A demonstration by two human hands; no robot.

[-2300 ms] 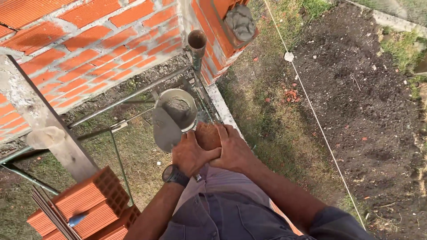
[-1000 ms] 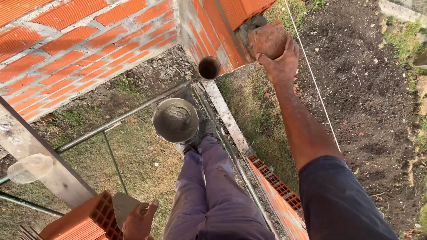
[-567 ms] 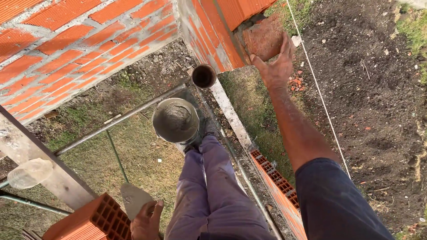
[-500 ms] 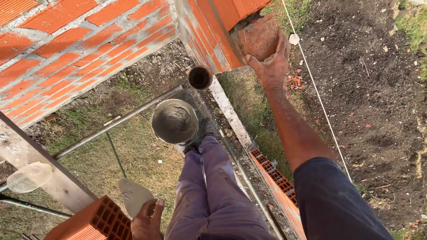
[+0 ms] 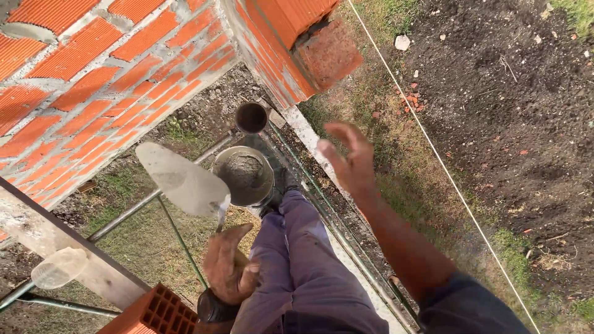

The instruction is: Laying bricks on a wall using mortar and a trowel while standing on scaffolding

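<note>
Since a moment ago we have drawn our right hand (image 5: pixel 352 162) back from the rough brick (image 5: pixel 328 54), which now sits alone in the wall corner (image 5: pixel 266 68), and raised the trowel (image 5: pixel 182 180). Our left hand (image 5: pixel 230 272) is clamped round its handle, blade level, just beside the mortar bucket (image 5: pixel 244 176) within easy reach below. Further right, our right hand hangs free, fingers spread, holding nothing, near the string line (image 5: pixel 433 154) marking the course.

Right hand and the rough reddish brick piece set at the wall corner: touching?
Apart. In the head view the open right hand hangs below the rough reddish brick piece, with grass and the wall's base showing plainly between them.
</note>
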